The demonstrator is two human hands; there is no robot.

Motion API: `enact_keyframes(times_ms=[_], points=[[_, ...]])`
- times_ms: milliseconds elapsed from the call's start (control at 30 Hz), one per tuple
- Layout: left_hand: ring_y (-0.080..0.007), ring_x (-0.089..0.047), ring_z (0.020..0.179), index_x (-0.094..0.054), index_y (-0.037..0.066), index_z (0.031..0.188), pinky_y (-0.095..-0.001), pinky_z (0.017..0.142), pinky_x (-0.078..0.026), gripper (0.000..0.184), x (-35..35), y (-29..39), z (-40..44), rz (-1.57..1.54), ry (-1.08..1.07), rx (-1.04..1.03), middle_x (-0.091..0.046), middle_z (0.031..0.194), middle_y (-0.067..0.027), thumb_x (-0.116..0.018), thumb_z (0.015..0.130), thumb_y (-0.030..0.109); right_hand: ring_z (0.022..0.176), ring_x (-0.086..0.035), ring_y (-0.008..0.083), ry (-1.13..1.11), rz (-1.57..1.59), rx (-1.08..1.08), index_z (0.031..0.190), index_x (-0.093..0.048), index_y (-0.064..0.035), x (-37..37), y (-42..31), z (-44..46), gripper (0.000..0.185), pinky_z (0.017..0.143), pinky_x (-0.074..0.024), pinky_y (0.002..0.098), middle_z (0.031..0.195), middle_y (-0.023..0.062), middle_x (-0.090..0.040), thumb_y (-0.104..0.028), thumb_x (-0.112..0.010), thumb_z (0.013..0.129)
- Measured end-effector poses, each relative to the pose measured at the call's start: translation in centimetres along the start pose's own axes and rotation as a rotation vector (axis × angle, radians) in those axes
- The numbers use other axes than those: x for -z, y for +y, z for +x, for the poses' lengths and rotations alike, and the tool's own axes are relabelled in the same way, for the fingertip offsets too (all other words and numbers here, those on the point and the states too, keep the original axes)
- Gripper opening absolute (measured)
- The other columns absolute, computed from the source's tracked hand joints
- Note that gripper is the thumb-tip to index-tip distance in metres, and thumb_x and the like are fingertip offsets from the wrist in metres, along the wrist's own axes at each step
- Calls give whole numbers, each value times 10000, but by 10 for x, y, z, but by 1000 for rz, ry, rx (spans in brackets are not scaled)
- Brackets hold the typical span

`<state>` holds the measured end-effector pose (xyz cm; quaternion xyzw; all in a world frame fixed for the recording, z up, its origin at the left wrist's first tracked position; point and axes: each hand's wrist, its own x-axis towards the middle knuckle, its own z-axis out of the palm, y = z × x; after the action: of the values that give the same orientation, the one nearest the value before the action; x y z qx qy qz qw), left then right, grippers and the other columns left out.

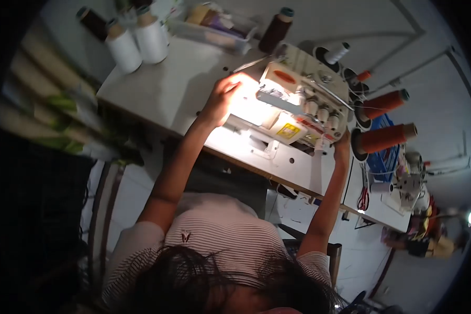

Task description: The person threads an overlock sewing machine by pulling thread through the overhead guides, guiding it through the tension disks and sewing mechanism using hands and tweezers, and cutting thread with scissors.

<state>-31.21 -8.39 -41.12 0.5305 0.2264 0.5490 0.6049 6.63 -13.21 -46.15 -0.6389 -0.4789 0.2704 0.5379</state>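
Seen from above, a person in a striped shirt sits at a white sewing table (pixel 146 94), both arms stretched toward an overlock sewing machine (pixel 304 95) standing on it under a bright lamp. The left hand (pixel 222 102) is beside the machine's lit sewing area, fingers bent; glare washes out the fingertips, so whether they pinch anything cannot be told. The right hand (pixel 341 148) is at the machine's right end, partly hidden, its grip unclear. Two rust-orange thread cones (pixel 386 140) stick out beyond that end, near a blue basket (pixel 378 177) and red-handled scissors (pixel 363 199). White thread cones (pixel 124 51) stand at the table's far left corner.
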Motion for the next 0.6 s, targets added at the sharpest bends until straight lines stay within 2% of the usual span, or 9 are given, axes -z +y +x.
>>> enact_keyframes(times_ms=[33,100,133,233,367,467,500,533,600], points=[[-121,-546,888,-586,-6,957,-243,799,-425,213,3,1,1,-36,-33,45,-590,944,-61,-439,895,135,455,-440,77,-42,-36,71,1000,-555,-80,3,5,3,375,372,-292,225,621,0,-502,-395,-360,942],[-113,-548,840,-587,2,943,-246,745,-440,191,-1,-1,1,-141,-12,-73,-591,916,-51,-460,895,135,426,-432,80,-75,8,-76,983,-555,-88,11,3,6,355,367,-284,219,595,-1,-499,-394,-383,929],[-119,-557,832,-583,2,930,-250,731,-448,181,0,-2,3,-148,7,-46,-593,909,-59,-462,896,131,398,-426,81,-152,53,-14,971,-548,-95,13,2,6,316,348,-267,219,575,0,-497,-381,-429,910],[-123,-577,755,-577,18,887,-246,673,-463,138,-3,-7,5,-238,21,-97,-607,843,-64,-469,885,105,375,-381,74,-57,43,-163,944,-529,-101,11,-5,11,222,322,-225,230,582,-11,-489,-307,-533,861],[-102,-582,765,-585,23,893,-239,665,-500,132,-2,-16,8,-221,24,-119,-615,821,-53,-485,896,109,384,-376,75,-57,114,-144,917,-527,-93,14,-6,11,241,336,-245,230,625,1,-506,-280,-605,786],[-90,-566,753,-595,17,910,-235,678,-470,148,-4,-22,9,-198,40,-172,-612,818,-37,-485,907,116,387,-383,84,-61,157,-109,939,-516,-78,13,-5,9,266,335,-248,226,629,10,-506,-274,-602,782],[-86,-559,752,-596,16,911,-235,682,-463,148,-5,-24,9,-193,54,-173,-611,817,-35,-487,907,116,515,-493,111,-96,184,-63,1004,-514,-57,13,-6,8,300,417,-365,231,749,37,-554,-248,-594,788],[-83,-553,752,-597,15,912,-235,685,-455,149,-5,-26,9,-188,67,-173,-609,816,-33,-489,907,117,515,-493,111,-102,178,-57,1004,-514,-57,12,-6,6,300,417,-365,231,749,37,-554,-248,-594,788],[-84,-551,757,-596,15,905,-239,692,-456,141,-6,-28,10,-193,69,-168,-606,816,-30,-489,901,107,748,-570,140,-47,306,-78,1093,-507,-39,10,-9,3,348,607,-465,246,924,56,-581,-208,-582,799]])
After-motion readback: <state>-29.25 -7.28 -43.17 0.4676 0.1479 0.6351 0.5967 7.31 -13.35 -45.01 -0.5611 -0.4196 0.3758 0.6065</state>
